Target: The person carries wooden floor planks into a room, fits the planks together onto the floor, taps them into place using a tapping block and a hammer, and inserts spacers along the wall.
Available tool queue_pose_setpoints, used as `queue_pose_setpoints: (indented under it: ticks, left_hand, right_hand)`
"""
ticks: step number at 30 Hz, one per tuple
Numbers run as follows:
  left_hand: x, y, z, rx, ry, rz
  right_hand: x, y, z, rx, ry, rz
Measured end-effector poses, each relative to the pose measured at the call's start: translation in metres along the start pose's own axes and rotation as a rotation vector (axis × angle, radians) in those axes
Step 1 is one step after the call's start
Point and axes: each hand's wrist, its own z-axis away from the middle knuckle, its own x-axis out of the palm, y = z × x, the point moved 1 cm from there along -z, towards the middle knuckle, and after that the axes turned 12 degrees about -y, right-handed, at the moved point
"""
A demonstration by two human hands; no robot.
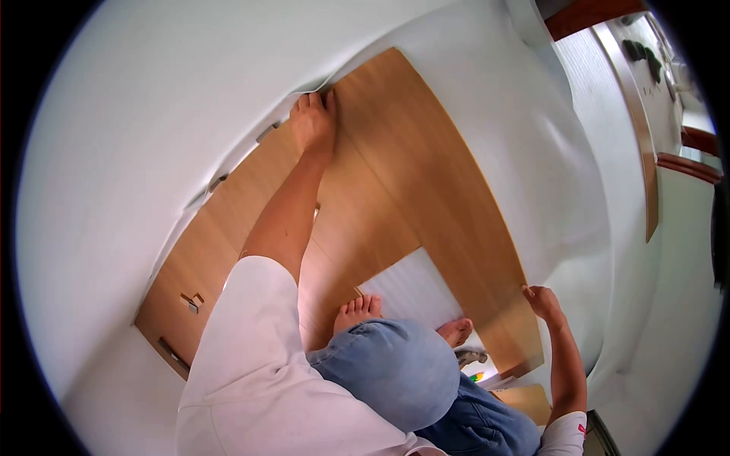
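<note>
A long light-brown wooden floorboard [449, 182] lies along the outer side of a laid wood floor [353, 220]. My left hand [313, 125] is at its far corner, by the wall, fingers bent over the edge and thumb on the board side; its fingertips are partly hidden. My right hand [542, 302] pinches the board's outer long edge near its other end. A thin seam shows between this board and the neighbouring one. My bare feet rest by a whitish rectangular patch [414, 285] where no wood covers the ground.
Grey spacers [219, 182] sit along the wall [129, 144]. White sheeting [532, 182] covers the ground beyond the board. A small metal piece [192, 302] lies on the wood. Near my knee are a metal tool [471, 356], partly hidden, and a green-yellow item [477, 377].
</note>
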Motion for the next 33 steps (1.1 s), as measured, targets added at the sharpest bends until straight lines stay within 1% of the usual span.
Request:
queue_pose_setpoints:
  ticks: [2,4,5,7,9,10,12,13,14,15,17,18,20,22,25,31,33]
  left_hand:
    - [0.0,0.002,-0.002,-0.006,-0.004,-0.003]
    - [-0.001,-0.004,0.001,-0.009,-0.02,-0.016]
    - [-0.002,-0.006,0.001,-0.01,-0.031,0.025]
    - [-0.001,-0.009,0.001,-0.01,-0.04,0.066]
    - [0.001,-0.019,0.002,0.027,0.054,0.321]
    - [-0.001,-0.021,0.002,0.025,0.053,0.319]
    - [-0.004,-0.019,0.002,-0.004,0.009,0.316]
    - [-0.001,-0.02,0.002,-0.004,0.0,0.319]
    - [0.002,-0.021,0.0,0.031,0.062,0.304]
    - [0.007,-0.023,-0.001,0.063,0.117,0.285]
    - [0.009,-0.025,0.0,0.077,0.082,0.252]
    - [0.01,-0.024,-0.003,0.099,0.088,0.214]
    - [0.015,-0.022,-0.003,0.071,0.095,0.217]
    - [0.019,-0.022,-0.005,0.023,0.088,0.19]
    - [0.022,-0.02,-0.005,0.037,0.152,0.188]
    - [0.016,-0.013,-0.004,-0.008,0.081,0.128]
    - [0.015,-0.011,-0.003,-0.007,0.091,0.133]
  right_hand:
    - [-0.015,-0.015,-0.017,-0.176,0.145,0.15]
    - [-0.052,-0.097,-0.029,-0.527,0.553,0.006]
    - [-0.07,-0.134,-0.03,-0.56,0.564,-0.008]
    - [-0.099,-0.204,-0.034,-0.544,0.585,-0.069]
    - [-0.12,-0.263,-0.041,-0.561,0.669,-0.102]
    - [-0.128,-0.286,-0.047,-0.58,0.719,-0.116]
    - [-0.139,-0.319,-0.065,-0.574,0.751,-0.151]
    - [-0.144,-0.329,-0.074,-0.574,0.72,-0.229]
    - [-0.147,-0.34,-0.078,-0.572,0.689,-0.306]
    - [-0.151,-0.347,-0.082,-0.559,0.679,-0.307]
    - [-0.147,-0.358,-0.074,-0.531,0.441,-0.751]
    - [-0.139,-0.363,-0.077,-0.524,0.438,-0.741]
    - [-0.124,-0.371,-0.077,-0.462,0.79,-0.543]
    - [-0.121,-0.369,-0.075,-0.447,0.747,-0.569]
    - [-0.119,-0.371,-0.072,-0.457,0.777,-0.507]
    - [-0.111,-0.372,-0.079,-0.5,0.872,-0.464]
    - [-0.107,-0.373,-0.076,-0.526,0.915,-0.457]
